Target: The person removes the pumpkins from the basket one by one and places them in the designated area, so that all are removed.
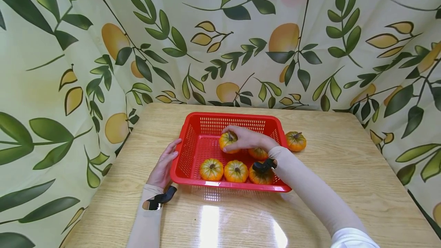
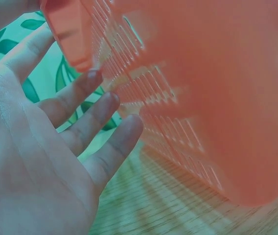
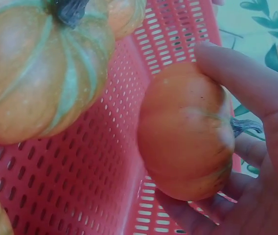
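A red plastic basket [image 1: 206, 184] with slotted walls stands on the table. Inside it, my right hand [image 1: 246, 137] grips a small orange pumpkin [image 1: 226, 141] with a short stem; the right wrist view shows thumb and fingers curled round this pumpkin [image 3: 188, 132] above the slotted floor. Along the basket's near side sit a left pumpkin [image 1: 211, 169], a middle pumpkin [image 1: 236, 171] and a right pumpkin [image 1: 259, 176], partly covered by my wrist. Another pumpkin [image 1: 258, 153] lies under my right forearm. My left hand [image 1: 164, 167] touches the basket's left side, its fingers extended in the left wrist view.
One more pumpkin [image 1: 295, 141] sits on the wooden table [image 1: 344, 156], just outside the basket's right wall. A leaf-patterned cloth [image 1: 220, 41] hangs behind the table and along both sides. Light glares off the tabletop in front of the basket.
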`<state>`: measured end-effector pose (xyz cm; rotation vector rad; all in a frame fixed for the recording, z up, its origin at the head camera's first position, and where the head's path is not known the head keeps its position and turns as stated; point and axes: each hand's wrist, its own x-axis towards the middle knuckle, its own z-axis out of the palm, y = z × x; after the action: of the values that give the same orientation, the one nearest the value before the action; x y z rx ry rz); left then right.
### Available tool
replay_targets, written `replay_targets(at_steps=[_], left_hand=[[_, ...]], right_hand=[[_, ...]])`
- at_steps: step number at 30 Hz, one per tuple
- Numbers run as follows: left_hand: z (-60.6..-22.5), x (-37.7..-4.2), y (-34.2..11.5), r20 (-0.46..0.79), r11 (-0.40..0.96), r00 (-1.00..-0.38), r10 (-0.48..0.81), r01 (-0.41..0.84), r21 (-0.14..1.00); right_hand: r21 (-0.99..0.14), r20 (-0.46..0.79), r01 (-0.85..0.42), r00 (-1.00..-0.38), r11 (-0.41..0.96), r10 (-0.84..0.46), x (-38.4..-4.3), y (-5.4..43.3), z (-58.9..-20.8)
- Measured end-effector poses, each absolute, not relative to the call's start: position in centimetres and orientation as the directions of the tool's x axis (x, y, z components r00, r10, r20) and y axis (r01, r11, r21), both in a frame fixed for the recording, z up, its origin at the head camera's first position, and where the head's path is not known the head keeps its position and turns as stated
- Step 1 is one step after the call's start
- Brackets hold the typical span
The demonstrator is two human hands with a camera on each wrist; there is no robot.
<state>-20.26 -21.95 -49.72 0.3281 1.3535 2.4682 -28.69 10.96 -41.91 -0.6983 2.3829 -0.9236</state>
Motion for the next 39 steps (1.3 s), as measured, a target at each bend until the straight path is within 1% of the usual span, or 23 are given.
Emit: replay_targets(at_steps=[8, 17, 20, 27, 39], left_hand=[[-49.9, -20.3, -21.9, 0.057, -0.508, -0.927, 0.37, -0.151, 0.848], [-49.9, -20.3, -22.0, 0.053, -0.495, -0.929, 0.366, -0.146, 0.856], [-49.9, -20.3, -21.9, 0.05, -0.491, -0.93, 0.363, -0.145, 0.859], [-49.9, -20.2, -21.9, 0.051, -0.495, -0.929, 0.367, -0.149, 0.856], [-49.9, -20.2, -21.9, 0.03, -0.475, -0.936, 0.351, -0.15, 0.867]], right_hand=[[-0.724, -0.189, -0.293, -0.787, 0.625, -0.587, -28.7, 11.0, -41.7], [-0.751, -0.179, -0.29, -0.775, 0.593, -0.606, -28.5, 11.1, -41.0], [-0.746, -0.164, -0.31, -0.772, 0.589, -0.614, -28.6, 11.2, -40.9], [-0.722, -0.169, -0.31, -0.788, 0.619, -0.592, -28.6, 11.6, -40.1], [-0.717, -0.147, -0.329, -0.791, 0.615, -0.594, -28.7, 12.2, -39.1]])
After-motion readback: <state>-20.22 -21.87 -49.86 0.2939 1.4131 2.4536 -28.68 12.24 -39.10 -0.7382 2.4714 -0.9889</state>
